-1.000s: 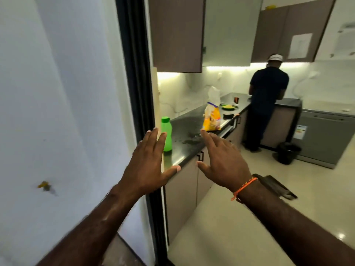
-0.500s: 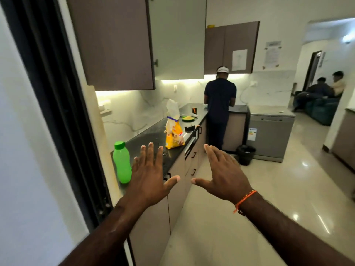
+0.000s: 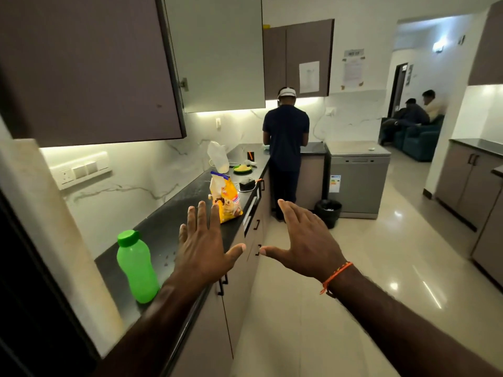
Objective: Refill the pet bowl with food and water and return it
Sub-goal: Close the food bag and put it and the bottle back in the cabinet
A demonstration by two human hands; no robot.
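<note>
Fingers (image 3: 202,213) just short of food bag (image 3: 226,200).

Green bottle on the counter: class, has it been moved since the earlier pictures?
No. The green bottle stands at the same counter end beside the wall; only the camera advanced.

bottle (image 3: 137,265): green plastic | countertop (image 3: 163,229): dark, glossy | floor (image 3: 381,268): glossy tile

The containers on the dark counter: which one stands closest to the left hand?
The green bottle, upright at the counter's near end, beside the left hand. The yellow food bag and the clear bag stand farther along.
</note>
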